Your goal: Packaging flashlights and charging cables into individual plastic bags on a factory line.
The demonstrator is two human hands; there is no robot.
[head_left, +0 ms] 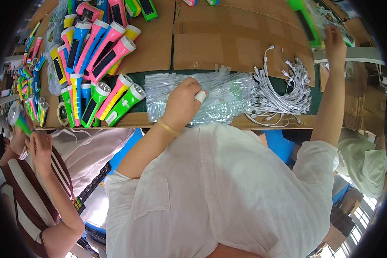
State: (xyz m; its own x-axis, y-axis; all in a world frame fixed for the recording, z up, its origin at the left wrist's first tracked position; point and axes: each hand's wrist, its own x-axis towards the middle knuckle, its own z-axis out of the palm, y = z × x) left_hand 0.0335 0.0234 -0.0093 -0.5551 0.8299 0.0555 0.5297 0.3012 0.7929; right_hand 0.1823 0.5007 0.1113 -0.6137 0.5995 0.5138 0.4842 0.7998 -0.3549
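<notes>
My left hand (184, 103) rests on a stack of clear plastic bags (228, 96) at the table's near edge. Its fingers are curled, one wears a white cover, and whatever lies under the fingertips is hidden. At the far right, my raised right hand (334, 43) is closed on a green flashlight (307, 23), blurred by motion, with clear plastic around it. A bundle of white charging cables (284, 92) lies right of the bags. Left of them are heaped pink, blue, yellow and green flashlights (109, 58), several with dark panels.
Brown cardboard sheets (241, 38) cover the tabletop. A tape roll (62, 113) stands at the near left edge. On the left, a co-worker's hand (41, 150) is by another flashlight (19, 120), near a second pile. Another person's sleeve (363, 161) shows at right, beside stacked cardboard (354, 105).
</notes>
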